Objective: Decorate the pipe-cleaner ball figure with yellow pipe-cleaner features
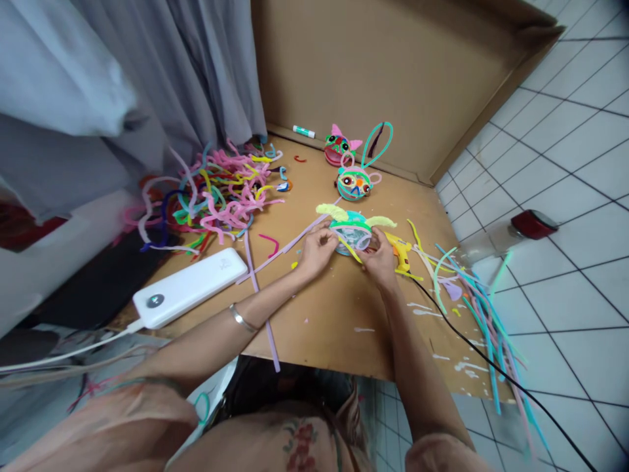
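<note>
Between my hands sits a round teal-and-green craft head [351, 226] with pale yellow fuzzy ears [332, 212] and a whitish, see-through front. A yellow pipe cleaner [350, 250] slants across its lower front. My left hand [318, 250] is closed in a pinch at the pipe cleaner's upper left end, beside the head. Closed on the opposite side, my right hand [381, 259] grips the head's edge, its thumb close to the strip's lower end. Just beyond my right hand lies a yellow glue gun [403, 253], partly hidden by it.
Two finished-looking animal heads [354, 183] stand behind. A pile of colourful pipe cleaners [230, 190] lies left, a white power bank [189, 288] nearer. Straight pipe cleaners [484, 321] overhang the right edge by a clear bottle [491, 242]. A black cord [462, 337] crosses there; cardboard [354, 72] rises behind.
</note>
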Motion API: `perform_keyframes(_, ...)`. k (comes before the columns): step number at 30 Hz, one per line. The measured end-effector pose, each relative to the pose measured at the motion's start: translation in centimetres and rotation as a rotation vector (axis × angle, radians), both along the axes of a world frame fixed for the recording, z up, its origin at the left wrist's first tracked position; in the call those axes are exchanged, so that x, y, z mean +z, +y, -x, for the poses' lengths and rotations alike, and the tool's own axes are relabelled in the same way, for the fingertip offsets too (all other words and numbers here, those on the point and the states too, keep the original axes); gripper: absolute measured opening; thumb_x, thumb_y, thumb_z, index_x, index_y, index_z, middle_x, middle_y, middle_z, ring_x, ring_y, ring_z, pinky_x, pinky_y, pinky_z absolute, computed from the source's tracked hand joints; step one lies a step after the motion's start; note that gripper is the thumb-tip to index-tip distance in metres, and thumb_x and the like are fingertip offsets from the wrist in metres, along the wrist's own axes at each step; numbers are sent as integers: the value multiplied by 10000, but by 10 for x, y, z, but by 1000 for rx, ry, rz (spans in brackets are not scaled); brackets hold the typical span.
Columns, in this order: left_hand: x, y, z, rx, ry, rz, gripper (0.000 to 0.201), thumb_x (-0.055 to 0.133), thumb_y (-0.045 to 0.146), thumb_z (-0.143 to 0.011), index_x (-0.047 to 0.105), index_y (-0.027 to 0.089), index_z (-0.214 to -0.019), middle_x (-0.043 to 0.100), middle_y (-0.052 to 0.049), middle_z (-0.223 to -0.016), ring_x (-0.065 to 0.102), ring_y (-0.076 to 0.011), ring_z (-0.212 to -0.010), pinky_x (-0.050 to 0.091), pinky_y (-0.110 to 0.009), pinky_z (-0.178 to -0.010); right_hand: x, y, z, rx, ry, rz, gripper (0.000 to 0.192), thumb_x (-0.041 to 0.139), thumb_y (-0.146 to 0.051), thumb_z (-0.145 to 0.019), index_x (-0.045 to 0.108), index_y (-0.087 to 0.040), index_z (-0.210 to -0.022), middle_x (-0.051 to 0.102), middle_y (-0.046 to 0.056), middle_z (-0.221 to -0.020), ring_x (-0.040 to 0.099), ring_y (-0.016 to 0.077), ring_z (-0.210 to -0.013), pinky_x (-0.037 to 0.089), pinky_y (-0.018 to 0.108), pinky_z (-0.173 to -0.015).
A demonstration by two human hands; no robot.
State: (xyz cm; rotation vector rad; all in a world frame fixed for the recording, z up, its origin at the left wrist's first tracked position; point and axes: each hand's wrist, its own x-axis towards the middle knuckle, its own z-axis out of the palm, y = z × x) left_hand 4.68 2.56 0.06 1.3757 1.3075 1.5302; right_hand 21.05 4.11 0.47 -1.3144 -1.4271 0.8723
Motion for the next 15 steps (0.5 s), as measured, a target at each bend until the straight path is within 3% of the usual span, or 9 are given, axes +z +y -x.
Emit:
perform_keyframes(3,0,12,-1,0,-37,-9,172,545,188,-753,564,199,-582,709,-58,-927,561,-235,-1232,391,-402,-1085,-3,11,0,-35,-47,-38,771,796,-359,-625,512,-175,-1317,642,148,-1276,700,236,-950,617,382,-756)
perform_keyframes(7,2,29,0,-12,-50,-34,222,523,180,-765,515,210,-545,697,-57,-800,569,-236,-1237,395,-398,-1080,0,27,7,-44,-73,-55,748,777,-366,-645,507,-171,-1316,639,156,-1269,700,226,-946,608,356,-728)
perform_keyframes(12,2,47,1,14,-59,-33,164,535,151,-738,563,200,-584,725,-81,-959,557,-240,-1273,405,-394,-1075,6,33,15,-61,-107,42,817,777,-366,-631,455,-180,-1358,641,144,-1251,625,116,-556,503,243,-438)
perform_keyframes(15,0,50,1,3,-45,-36,173,535,168,-754,565,200,-587,723,-81,-998,569,-231,-1254,399,-396,-1087,9,30,16,-50,-124,70,839,754,-357,-649,420,-191,-1400,616,145,-1289,532,63,-440,433,223,-366)
